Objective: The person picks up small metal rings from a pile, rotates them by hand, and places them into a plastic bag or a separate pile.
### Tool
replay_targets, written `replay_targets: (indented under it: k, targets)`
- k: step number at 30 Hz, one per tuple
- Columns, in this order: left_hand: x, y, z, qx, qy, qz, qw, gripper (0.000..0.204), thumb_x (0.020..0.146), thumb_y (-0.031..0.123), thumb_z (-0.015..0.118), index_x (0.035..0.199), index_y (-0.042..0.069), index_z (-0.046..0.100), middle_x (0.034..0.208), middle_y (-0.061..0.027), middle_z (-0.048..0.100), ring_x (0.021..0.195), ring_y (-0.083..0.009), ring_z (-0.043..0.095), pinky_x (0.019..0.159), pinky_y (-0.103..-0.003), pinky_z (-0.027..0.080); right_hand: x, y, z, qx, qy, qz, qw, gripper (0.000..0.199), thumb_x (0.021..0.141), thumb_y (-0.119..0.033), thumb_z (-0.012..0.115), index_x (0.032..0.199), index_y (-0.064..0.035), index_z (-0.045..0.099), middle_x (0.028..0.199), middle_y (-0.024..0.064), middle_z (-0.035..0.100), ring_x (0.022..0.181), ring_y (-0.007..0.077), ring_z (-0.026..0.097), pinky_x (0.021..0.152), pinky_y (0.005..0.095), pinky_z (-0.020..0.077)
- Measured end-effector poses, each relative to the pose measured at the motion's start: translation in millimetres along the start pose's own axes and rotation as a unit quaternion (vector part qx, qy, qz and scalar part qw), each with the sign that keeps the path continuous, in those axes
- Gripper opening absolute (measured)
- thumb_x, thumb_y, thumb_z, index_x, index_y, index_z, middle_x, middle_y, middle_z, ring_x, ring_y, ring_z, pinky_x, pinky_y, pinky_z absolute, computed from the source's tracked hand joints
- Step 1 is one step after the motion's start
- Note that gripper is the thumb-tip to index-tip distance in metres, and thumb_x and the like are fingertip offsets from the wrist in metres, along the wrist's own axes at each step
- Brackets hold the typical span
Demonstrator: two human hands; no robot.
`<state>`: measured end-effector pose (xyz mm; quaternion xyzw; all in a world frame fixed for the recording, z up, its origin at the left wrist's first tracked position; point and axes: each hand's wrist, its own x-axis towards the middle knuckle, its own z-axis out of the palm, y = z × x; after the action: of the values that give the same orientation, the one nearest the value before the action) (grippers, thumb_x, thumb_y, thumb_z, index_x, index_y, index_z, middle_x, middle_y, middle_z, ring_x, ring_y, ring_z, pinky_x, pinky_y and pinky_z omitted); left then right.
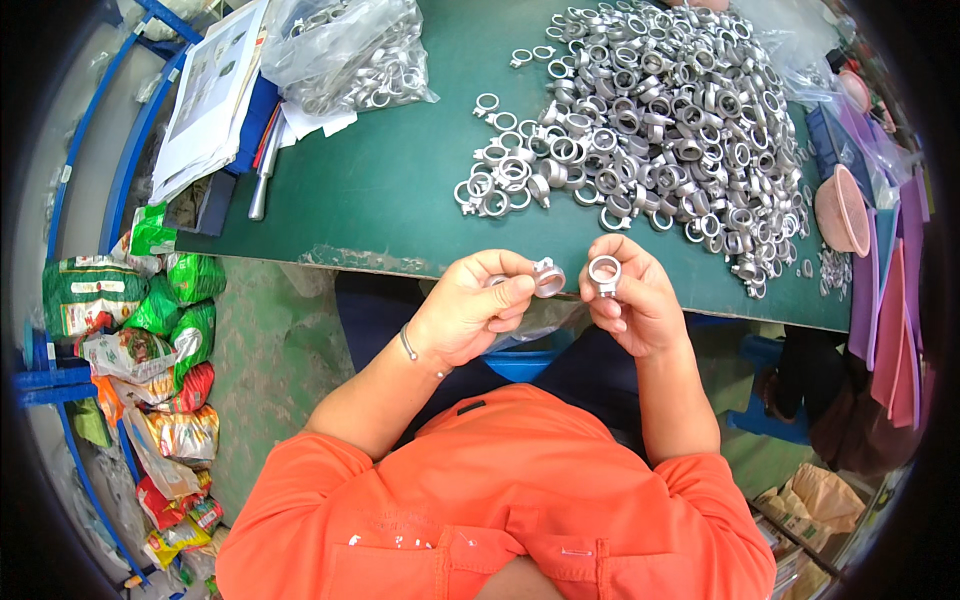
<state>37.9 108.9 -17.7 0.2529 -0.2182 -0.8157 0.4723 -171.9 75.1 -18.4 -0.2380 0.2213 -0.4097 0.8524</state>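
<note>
My left hand (465,312) is closed, thumb against fingers, on a small silver metal ring fitting (549,286). Part of another ring seems to show between its fingers, mostly hidden. Close by, my right hand (641,302) pinches a similar metal ring fitting (606,289), its round opening facing up and a small lug at its lower side. Both hands are just in front of the near edge of the green table (390,215), above my lap. Beyond them lies a large heap of the same metal ring fittings (690,120), with looser ones spreading to the left.
A clear plastic bag (345,50) of fittings lies at the back left, near papers (212,95) and a screwdriver-like tool (264,175). A pink basket (842,210) stands at the right edge. Colourful packages (185,375) fill the left shelf; another person (850,410) sits at right.
</note>
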Motion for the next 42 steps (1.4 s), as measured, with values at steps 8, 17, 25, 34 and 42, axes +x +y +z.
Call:
replay_targets:
  k: [8, 17, 25, 34, 42]
  targets:
    - [-2.4, -7.1, 4.9, 0.216, 0.043, 0.165, 0.962, 0.009, 0.078, -0.003, 0.064, 0.087, -0.001, 0.064, 0.103, -0.0117, 0.059, 0.081, -0.0121, 0.055, 0.066, -0.021, 0.046, 1.3, -17.9, -3.8, -0.386, 0.182, -0.159, 0.890, 0.013, 0.077, 0.000, 0.061, 0.090, -0.0009, 0.056, 0.076, 0.0049, 0.057, 0.064, 0.0108, 0.054, 0.048, 0.0209, 0.0420]
    - [0.5, 19.2, 8.7, 0.460, 0.105, 0.312, 0.825, 0.009, 0.074, -0.002, 0.067, 0.082, 0.002, 0.066, 0.101, -0.0088, 0.061, 0.092, -0.0153, 0.057, 0.081, -0.027, 0.046, 29.4, 11.4, 11.4, -0.772, 0.198, -0.338, 0.500, 0.011, 0.078, -0.013, 0.065, 0.085, -0.0065, 0.060, 0.081, 0.0082, 0.056, 0.070, 0.0283, 0.059, 0.057, 0.0372, 0.0473]
    - [63.0, 186.7, -21.2, 0.487, 0.393, 0.489, 0.607, 0.018, 0.079, 0.009, 0.068, 0.093, -0.001, 0.065, 0.084, -0.0020, 0.063, 0.074, -0.0083, 0.054, 0.068, -0.021, 0.043, 27.6, 14.1, 8.4, -0.698, 0.199, -0.373, 0.578, 0.011, 0.077, -0.002, 0.064, 0.088, -0.0031, 0.059, 0.075, 0.0089, 0.055, 0.061, 0.0226, 0.055, 0.051, 0.0315, 0.0441]
    - [66.6, 177.5, -22.9, 0.335, 0.282, 0.438, 0.785, 0.019, 0.087, 0.007, 0.057, 0.104, -0.001, 0.059, 0.082, -0.0042, 0.060, 0.049, -0.0008, 0.039, 0.041, -0.015, 0.025, 24.7, 5.1, 4.3, -0.636, 0.234, -0.393, 0.622, 0.012, 0.078, 0.004, 0.058, 0.089, 0.0001, 0.059, 0.074, 0.0094, 0.053, 0.061, 0.0196, 0.052, 0.055, 0.0282, 0.0426]
    - [20.0, 26.1, 12.1, 0.312, 0.097, 0.099, 0.940, 0.018, 0.085, 0.007, 0.059, 0.102, 0.003, 0.060, 0.086, -0.0008, 0.059, 0.065, -0.0044, 0.048, 0.056, -0.019, 0.038, 31.2, 9.0, -5.3, -0.684, 0.164, -0.420, 0.574, 0.012, 0.079, -0.002, 0.060, 0.091, -0.0036, 0.062, 0.085, 0.0104, 0.059, 0.071, 0.0251, 0.058, 0.061, 0.0311, 0.0470]
